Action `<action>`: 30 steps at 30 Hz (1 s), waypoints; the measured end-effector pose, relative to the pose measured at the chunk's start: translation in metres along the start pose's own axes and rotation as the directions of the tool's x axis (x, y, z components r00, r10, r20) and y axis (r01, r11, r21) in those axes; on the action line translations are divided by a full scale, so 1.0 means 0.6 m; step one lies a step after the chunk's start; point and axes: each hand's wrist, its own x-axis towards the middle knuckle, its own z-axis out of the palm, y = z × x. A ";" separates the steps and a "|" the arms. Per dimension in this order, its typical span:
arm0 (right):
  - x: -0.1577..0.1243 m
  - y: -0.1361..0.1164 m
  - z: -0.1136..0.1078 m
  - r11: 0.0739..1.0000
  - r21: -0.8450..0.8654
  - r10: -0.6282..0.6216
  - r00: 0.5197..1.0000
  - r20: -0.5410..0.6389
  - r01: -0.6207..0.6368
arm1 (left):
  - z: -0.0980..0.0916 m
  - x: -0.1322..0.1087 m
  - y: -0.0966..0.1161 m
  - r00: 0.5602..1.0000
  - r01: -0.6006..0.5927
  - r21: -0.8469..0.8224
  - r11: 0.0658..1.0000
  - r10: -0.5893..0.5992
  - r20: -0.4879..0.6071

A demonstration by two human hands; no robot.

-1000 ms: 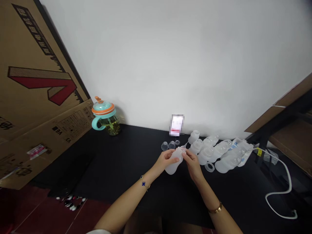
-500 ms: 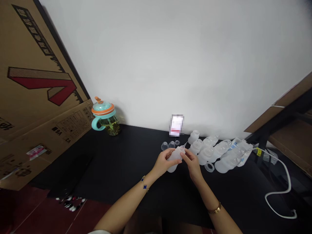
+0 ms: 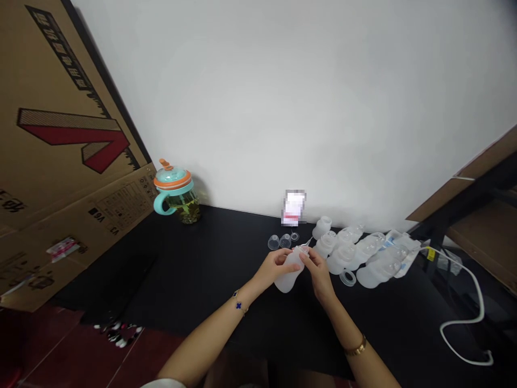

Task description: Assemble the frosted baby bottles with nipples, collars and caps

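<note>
A frosted white baby bottle (image 3: 287,280) is held tilted above the black table, its neck pointing away to the upper right. My left hand (image 3: 275,270) is wrapped round the bottle's body. My right hand (image 3: 316,269) has its fingers closed at the bottle's top, on a clear collar or teat part whose exact form the fingers hide. Just beyond lie two clear domed caps (image 3: 279,242) and a small clear ring piece (image 3: 294,236). Right of my right hand, several more frosted bottles (image 3: 341,257) lie or stand in a group, with a loose ring (image 3: 347,277) in front.
A lit phone (image 3: 293,208) leans on the white wall behind. At the back left stands a turquoise and orange lidded jug (image 3: 177,196) beside a large cardboard box (image 3: 72,145). A white cable (image 3: 464,320) curls over the black table's (image 3: 194,269) right side, near a plastic packet (image 3: 409,249).
The bottle's base has swung a little lower and towards me, showing more of its body. Both hands keep hold near its top; the camera view has shifted slightly.
</note>
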 end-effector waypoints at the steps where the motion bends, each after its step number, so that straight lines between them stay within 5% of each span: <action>1: -0.001 0.000 0.000 1.000 0.009 0.014 1.000 0.023 -0.014 | -0.001 0.000 0.000 0.999 0.030 -0.029 0.999 -0.029 0.038; 10: -0.013 -0.026 0.011 0.976 0.115 0.149 0.949 0.277 -0.187 | 0.005 -0.006 -0.007 0.953 0.266 -0.226 0.937 -0.221 0.205; 30: -0.010 -0.014 0.009 0.967 0.177 0.141 0.966 0.217 -0.181 | -0.003 -0.002 -0.008 0.966 0.136 -0.085 0.987 -0.113 0.232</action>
